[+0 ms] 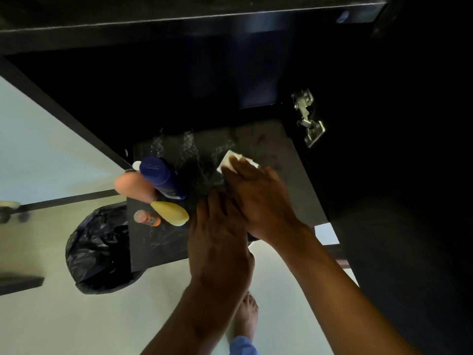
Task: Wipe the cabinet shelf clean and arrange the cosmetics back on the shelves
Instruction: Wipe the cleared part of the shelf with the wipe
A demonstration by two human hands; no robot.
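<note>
Head view looks steeply down into a dark cabinet point(230, 85) whose open door carries a metal hinge point(308, 117) at the right, and the dusty cabinet shelf point(271, 142) juts toward the camera over a pale floor point(51, 139). A black bin bag point(97, 249) sits on the floor just beside the shelf's left front corner. The right hand point(258, 201) lies across the middle of the shelf with its fingers point(240, 172) stretched fairly flat, pressing down on a white wiping pad point(231, 160) whose far corner shows beyond the fingertips; whether it is a sponge or a folded cloth cannot be told. The left hand point(220, 242) rests palm down at the shelf's front edge, touching the right hand's wrist side, its fingers loosely spread and holding nothing that can be seen. The cosmetics crowd the shelf's left end, well to the left of the pad: a dark blue bottle point(163, 178), a peach-coloured bottle point(134, 187) touching it, a yellow tube point(170, 212) lying with its long axis slanting down to the right, and a small orange-capped container point(147, 219) nearest the front. Pale streaks of dust run between the pad and the bottles, so the unwiped stretch lies leftward and away from the right fingers; the left hand is the nearer one to the bottles, should they need shifting.
</note>
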